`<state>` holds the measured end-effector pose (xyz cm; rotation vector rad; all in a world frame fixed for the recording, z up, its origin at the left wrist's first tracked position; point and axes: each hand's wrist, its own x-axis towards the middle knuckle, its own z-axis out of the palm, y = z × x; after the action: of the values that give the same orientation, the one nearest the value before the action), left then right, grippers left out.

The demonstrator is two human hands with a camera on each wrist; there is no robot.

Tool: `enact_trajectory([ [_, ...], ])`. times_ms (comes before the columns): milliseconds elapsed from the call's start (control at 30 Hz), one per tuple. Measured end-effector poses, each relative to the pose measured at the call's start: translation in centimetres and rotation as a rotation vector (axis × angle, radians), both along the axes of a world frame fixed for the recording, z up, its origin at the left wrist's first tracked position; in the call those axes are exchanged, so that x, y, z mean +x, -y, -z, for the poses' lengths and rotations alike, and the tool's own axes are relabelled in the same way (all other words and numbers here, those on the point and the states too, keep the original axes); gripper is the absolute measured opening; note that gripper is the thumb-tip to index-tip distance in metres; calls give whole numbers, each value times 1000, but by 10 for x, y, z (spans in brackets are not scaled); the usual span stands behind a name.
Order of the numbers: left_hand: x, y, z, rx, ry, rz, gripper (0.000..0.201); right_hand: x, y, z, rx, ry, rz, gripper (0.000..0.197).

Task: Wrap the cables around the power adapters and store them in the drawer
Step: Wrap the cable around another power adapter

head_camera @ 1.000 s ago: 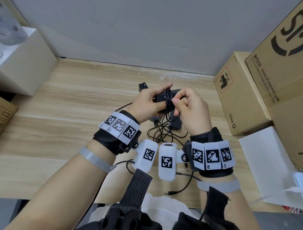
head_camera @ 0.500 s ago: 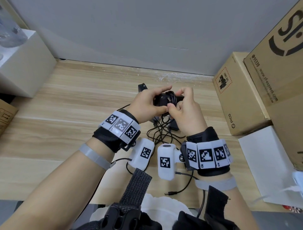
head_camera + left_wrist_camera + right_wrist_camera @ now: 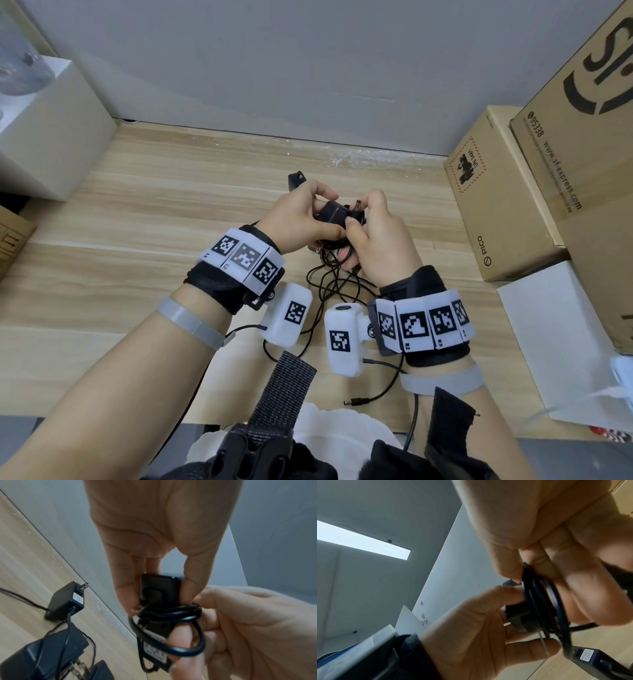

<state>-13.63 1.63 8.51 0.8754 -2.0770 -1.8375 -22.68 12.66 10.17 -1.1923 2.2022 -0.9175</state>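
Note:
I hold a black power adapter (image 3: 334,219) above the wooden desk (image 3: 154,212), with its cable (image 3: 171,614) wound round it in several loops. My left hand (image 3: 330,216) pinches the adapter body (image 3: 159,586) between thumb and fingers. On the adapter's right side my right hand (image 3: 358,212) grips the wound loops (image 3: 539,601). The cable's barrel plug tip (image 3: 358,205) sticks up between its fingers. Other black adapters (image 3: 66,601) (image 3: 42,654) lie on the desk under and behind my hands, amid tangled loose cables (image 3: 329,284). No drawer is in view.
Cardboard boxes (image 3: 493,205) (image 3: 589,137) stand at the right, with a white sheet (image 3: 555,342) in front of them. A white box (image 3: 51,130) sits at the far left. A loose barrel plug (image 3: 354,401) lies near the desk's front edge. A grey wall lies behind.
The held adapter has been turned in my hands. My right hand has brought the cable's end over it, so the plug tip now sticks up between its fingers.

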Motion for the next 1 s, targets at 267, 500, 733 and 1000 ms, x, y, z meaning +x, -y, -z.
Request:
enact_trajectory([
  [267,8,5,1,111,-37,64,21,-15,-5,-2,-129,-179,157,16],
  [500,9,-1,4,164,-108,156,22,-18,-7,1,-383,255,311,16],
  [733,10,-10,7,183,-110,165,33,-24,-8,9,-420,553,332,18],
  [1000,18,-14,12,352,-142,-12,28,-27,-6,18,-447,842,302,13],
])
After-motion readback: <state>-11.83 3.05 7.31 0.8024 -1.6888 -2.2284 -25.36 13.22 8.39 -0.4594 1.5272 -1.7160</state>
